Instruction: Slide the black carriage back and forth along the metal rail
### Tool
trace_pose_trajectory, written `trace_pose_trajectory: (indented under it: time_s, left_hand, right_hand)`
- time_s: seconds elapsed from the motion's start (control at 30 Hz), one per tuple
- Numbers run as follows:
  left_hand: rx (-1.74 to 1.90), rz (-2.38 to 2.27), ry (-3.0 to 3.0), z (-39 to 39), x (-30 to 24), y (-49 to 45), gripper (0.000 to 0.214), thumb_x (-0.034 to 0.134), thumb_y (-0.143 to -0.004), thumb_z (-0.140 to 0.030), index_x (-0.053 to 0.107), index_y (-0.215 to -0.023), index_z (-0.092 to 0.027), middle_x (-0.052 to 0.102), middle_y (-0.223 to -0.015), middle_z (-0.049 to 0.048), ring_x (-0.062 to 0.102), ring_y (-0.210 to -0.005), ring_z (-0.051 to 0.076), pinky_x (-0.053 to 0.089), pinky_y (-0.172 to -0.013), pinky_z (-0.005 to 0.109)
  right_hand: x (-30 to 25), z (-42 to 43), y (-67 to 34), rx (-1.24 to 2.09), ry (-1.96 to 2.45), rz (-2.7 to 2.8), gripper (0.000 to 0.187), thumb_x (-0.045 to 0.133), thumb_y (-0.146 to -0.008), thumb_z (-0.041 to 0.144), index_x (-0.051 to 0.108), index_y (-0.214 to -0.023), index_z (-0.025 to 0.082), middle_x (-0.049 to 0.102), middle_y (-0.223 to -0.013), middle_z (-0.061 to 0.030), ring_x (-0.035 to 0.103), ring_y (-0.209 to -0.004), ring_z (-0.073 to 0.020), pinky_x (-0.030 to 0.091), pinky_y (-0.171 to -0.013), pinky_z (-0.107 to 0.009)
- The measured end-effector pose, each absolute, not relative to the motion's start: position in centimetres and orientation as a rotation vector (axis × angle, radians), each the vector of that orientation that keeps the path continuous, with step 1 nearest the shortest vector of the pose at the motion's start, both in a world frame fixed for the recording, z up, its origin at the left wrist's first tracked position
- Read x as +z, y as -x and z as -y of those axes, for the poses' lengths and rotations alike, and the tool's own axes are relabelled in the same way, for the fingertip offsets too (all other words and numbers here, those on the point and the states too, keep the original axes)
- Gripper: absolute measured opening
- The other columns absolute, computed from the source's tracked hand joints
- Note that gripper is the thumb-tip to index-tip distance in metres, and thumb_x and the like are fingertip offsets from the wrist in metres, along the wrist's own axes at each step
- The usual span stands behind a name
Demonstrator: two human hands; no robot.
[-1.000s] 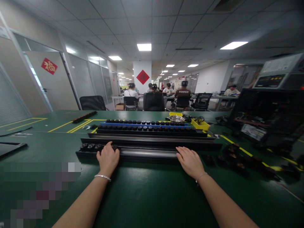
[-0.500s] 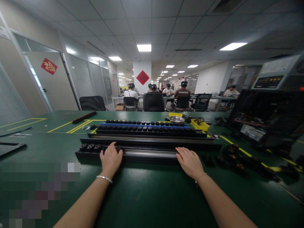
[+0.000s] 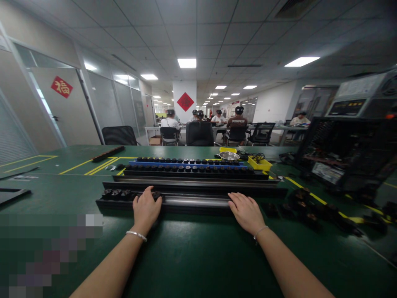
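Observation:
A long black rail (image 3: 198,202) with a shiny metal strip lies crosswise on the green table in front of me. Several small black parts (image 3: 116,193) sit in its left end. My left hand (image 3: 146,212) is over the rail just right of them, thumb and fingers curved around another small black part (image 3: 157,194), which is partly hidden. Toward the rail's right end rests my right hand (image 3: 247,213), fingers stretched flat across the edge and holding nothing. Directly behind is a second black rail (image 3: 198,187) with a metal strip.
Farther back, rows of black parts sit on a blue strip (image 3: 214,165) and black rails. A metal bowl (image 3: 229,156) and a yellow bin (image 3: 259,164) stand behind. Loose black parts (image 3: 302,207) pile up at right, near an open computer case (image 3: 344,149). People sit at far desks.
My left hand has shifted very slightly to the right along the rail with the small black part. My right hand stays in the same place on the rail. The camera view has turned a little.

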State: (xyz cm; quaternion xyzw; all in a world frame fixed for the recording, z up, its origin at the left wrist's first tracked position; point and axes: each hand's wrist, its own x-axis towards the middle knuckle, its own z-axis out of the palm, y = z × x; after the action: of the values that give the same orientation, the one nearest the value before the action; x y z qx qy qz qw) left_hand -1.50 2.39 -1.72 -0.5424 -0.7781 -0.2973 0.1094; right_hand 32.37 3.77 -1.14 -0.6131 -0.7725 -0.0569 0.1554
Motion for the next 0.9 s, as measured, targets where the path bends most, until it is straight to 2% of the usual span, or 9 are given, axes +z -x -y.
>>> trace_pose_trajectory:
  time_s: [0.13,0.33,0.9]
  left_hand:
    - [-0.888,2.274,1.610,-2.3,-1.5,1.2,0.049,0.047,-0.079,-0.035,0.042,-0.122,-0.014,0.065,-0.106,0.0107,0.055,-0.107,0.027,0.028,-0.101,0.044]
    - [-0.903,2.277,1.649,-2.1,-1.0,1.0,0.046,0.048,-0.079,-0.036,0.045,-0.119,-0.014,0.066,-0.101,0.0098,0.060,-0.098,0.027,0.040,-0.088,0.037]
    - [-0.988,2.290,1.725,-1.8,-0.9,0.4,0.044,0.050,-0.079,-0.034,0.044,-0.119,-0.017,0.066,-0.101,0.0080,0.060,-0.099,0.025,0.042,-0.086,0.035]
  right_hand:
    - [-1.1,-3.7,-32.4,-0.159,1.764,2.216,0.050,0.021,-0.090,0.042,0.048,-0.128,0.024,0.049,-0.133,-0.0020,0.037,-0.125,-0.0179,0.024,-0.103,-0.041]
    - [-1.1,-3.8,-32.4,-0.144,1.771,2.220,0.050,0.021,-0.090,0.042,0.047,-0.129,0.025,0.048,-0.134,-0.0026,0.037,-0.126,-0.0182,0.023,-0.103,-0.042]
    - [-1.1,-3.8,-32.3,-0.164,1.763,2.212,0.049,0.022,-0.090,0.041,0.049,-0.128,0.025,0.049,-0.133,-0.0031,0.038,-0.124,-0.0188,0.024,-0.103,-0.042]
